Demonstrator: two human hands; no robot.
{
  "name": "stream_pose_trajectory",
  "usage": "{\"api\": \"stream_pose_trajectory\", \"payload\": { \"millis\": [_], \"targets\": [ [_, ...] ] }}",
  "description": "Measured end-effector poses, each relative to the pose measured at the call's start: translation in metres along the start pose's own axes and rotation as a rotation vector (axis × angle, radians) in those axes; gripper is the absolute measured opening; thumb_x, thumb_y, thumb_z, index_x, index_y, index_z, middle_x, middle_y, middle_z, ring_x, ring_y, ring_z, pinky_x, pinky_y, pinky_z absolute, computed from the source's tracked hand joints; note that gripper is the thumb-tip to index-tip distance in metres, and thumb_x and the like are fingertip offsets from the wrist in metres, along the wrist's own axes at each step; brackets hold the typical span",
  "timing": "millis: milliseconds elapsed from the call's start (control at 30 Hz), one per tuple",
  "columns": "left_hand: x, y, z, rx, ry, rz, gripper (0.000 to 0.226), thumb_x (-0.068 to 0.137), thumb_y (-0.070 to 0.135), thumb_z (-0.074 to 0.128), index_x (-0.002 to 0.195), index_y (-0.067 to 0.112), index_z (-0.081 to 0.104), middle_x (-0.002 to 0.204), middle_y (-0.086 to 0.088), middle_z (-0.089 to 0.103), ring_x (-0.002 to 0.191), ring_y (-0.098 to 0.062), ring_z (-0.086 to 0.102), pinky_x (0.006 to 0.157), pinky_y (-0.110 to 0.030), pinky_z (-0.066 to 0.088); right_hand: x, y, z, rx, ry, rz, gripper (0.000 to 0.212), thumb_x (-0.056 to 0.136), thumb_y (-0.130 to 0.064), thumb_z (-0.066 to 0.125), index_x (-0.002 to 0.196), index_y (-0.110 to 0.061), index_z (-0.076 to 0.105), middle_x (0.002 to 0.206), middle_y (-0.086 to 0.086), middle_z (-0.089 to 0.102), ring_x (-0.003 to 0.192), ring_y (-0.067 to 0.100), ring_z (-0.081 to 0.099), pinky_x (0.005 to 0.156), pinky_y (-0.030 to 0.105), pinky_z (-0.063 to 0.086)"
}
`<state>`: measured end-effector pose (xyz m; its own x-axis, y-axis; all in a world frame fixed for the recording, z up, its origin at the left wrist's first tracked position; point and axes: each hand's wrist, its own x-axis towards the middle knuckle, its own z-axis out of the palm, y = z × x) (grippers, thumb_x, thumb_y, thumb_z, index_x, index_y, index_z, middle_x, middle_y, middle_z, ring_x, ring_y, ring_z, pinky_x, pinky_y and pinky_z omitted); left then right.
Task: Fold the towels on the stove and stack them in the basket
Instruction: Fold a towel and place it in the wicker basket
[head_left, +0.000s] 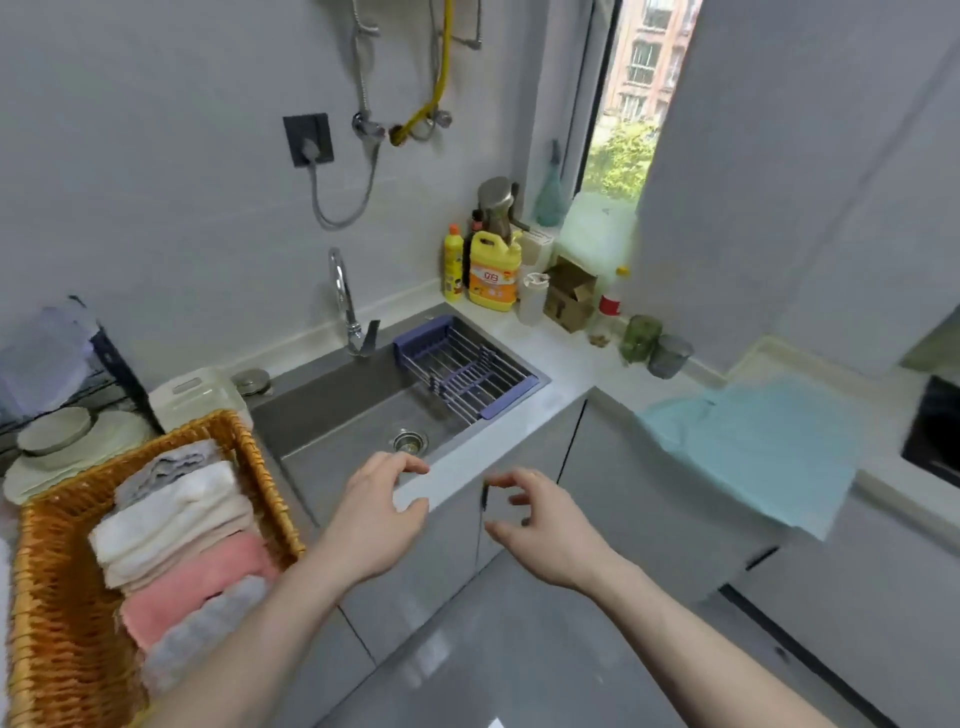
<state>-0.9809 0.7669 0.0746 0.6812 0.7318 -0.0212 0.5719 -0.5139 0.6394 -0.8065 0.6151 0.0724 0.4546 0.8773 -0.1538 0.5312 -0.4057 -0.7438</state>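
Nearest, both hands are hovering empty in front of the sink, the left hand (376, 512) and right hand (545, 525) each with fingers loosely curled and holding nothing. To do this step well, I judge they should be reaching right for the one light blue towel (753, 447) draping over the surface edge, pinching two corners. At left, the wicker basket (47, 597) is carrying about five folded towels (182, 551).

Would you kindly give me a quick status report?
Both hands, left and right, empty. Folded towels in basket. Blue towel unfolded on counter. Nothing in the way.
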Motion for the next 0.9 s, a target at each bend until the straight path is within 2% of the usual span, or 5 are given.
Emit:
{"api": "stream_pose_trajectory", "payload": {
  "millis": [167,367,600,767,900],
  "targets": [
    [0.007,0.101,0.067,-0.013,-0.084,0.147,0.03,0.09,0.03,0.062,0.115,0.044,0.054,0.124,0.022,0.05,0.114,-0.002,0.051,0.091,-0.028,0.041,-0.06,0.072,-0.091,0.068,0.142,0.078,0.044,0.09,-0.036,0.068,0.132,-0.038,0.054,0.137,-0.02,0.051,0.121,0.001,0.053,0.101,0.028,0.05],
    [0.008,0.214,0.148,-0.046,-0.196,0.324,0.032,0.09,0.028,0.065,0.116,0.043,0.056,0.124,0.02,0.05,0.114,-0.003,0.052,0.096,-0.029,0.043,-0.137,0.155,-0.18,0.093,0.321,0.189,0.042,0.089,-0.04,0.068,0.129,-0.041,0.054,0.134,-0.021,0.053,0.117,-0.002,0.055,0.101,0.03,0.05],
    [0.01,0.328,0.238,-0.021,-0.377,0.547,0.033,0.087,0.026,0.067,0.116,0.039,0.059,0.121,0.02,0.052,0.113,-0.002,0.052,0.094,-0.024,0.041,-0.225,0.232,-0.255,0.147,0.577,0.337,0.041,0.088,-0.033,0.071,0.125,-0.04,0.057,0.128,-0.02,0.056,0.117,0.002,0.056,0.101,0.03,0.05],
    [0.014,0.402,0.295,-0.03,-0.48,0.663,0.031,0.087,0.024,0.067,0.114,0.039,0.059,0.12,0.021,0.052,0.111,0.0,0.052,0.093,-0.021,0.04,-0.277,0.274,-0.295,0.21,0.711,0.447,0.038,0.09,-0.035,0.069,0.125,-0.045,0.055,0.128,-0.026,0.052,0.118,-0.005,0.053,0.1,0.033,0.051],
    [0.017,0.453,0.344,-0.031,-0.56,0.739,0.031,0.087,0.025,0.066,0.113,0.04,0.059,0.119,0.022,0.051,0.111,-0.001,0.052,0.095,-0.024,0.042,-0.308,0.306,-0.328,0.216,0.805,0.529,0.037,0.091,-0.034,0.068,0.123,-0.046,0.054,0.128,-0.027,0.052,0.117,-0.009,0.051,0.094,0.024,0.049]
  ]
}}
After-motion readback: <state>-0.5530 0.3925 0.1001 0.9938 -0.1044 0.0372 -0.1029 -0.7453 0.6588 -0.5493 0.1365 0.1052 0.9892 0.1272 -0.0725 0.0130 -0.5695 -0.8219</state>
